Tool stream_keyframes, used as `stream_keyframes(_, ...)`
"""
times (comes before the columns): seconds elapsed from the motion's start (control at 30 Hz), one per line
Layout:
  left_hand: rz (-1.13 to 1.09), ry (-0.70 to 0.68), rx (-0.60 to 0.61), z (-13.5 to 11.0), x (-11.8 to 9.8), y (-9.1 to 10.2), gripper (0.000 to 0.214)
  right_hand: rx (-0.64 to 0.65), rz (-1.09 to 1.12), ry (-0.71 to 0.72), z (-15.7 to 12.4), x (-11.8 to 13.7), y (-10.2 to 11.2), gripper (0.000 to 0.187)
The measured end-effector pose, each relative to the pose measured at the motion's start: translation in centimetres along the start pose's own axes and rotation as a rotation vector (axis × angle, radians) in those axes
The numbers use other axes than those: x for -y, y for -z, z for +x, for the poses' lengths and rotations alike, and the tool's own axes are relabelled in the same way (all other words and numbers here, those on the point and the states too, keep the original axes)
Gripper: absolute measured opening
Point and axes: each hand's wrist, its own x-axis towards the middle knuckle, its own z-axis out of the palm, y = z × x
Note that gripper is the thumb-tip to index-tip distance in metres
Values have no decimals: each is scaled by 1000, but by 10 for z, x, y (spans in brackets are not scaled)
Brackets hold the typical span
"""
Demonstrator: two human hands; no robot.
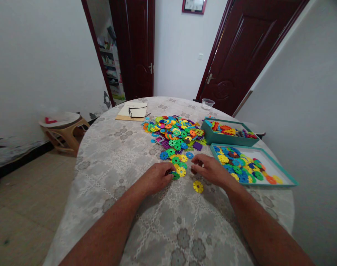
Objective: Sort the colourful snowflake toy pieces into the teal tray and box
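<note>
My left hand (159, 178) rests low over the table, its fingers closed at the edge of a green notched plastic disc (175, 176). A yellow notched disc (181, 171) lies right beside those fingertips. My right hand (209, 169) hovers opposite, fingers curled but apart, with nothing visible between them. Below it a single yellow disc (198, 186) lies on the cloth. Beyond both hands spreads a heap of colourful interlocking discs (175, 129), with a few blue, green and yellow ones trailing toward me.
On the right are a teal-edged tray (280, 166) of loose discs and a deeper teal box (212, 137) with more pieces. Eyeglasses (136, 112) lie on a paper pad (124, 112) at the far left. A clear plastic cup (208, 103) stands at the back edge.
</note>
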Motion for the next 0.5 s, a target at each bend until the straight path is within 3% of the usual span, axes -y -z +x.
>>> stream_keyframes(0.1,-17,-16,-13,-1,-2,2,17,204,-11,-13,-9,-6,16,17)
stream_keyframes(0.2,-33,-7,-10,-1,-5,5,15,354,-92,48,-15,-10,19,28)
stream_keyframes(0.37,-27,8,4,-1,-5,4,19,411,-190,113,-16,-4,8,15)
stream_keyframes(0.5,-3,10,13,-1,-3,1,23,402,-173,119,-19,-1,9,28)
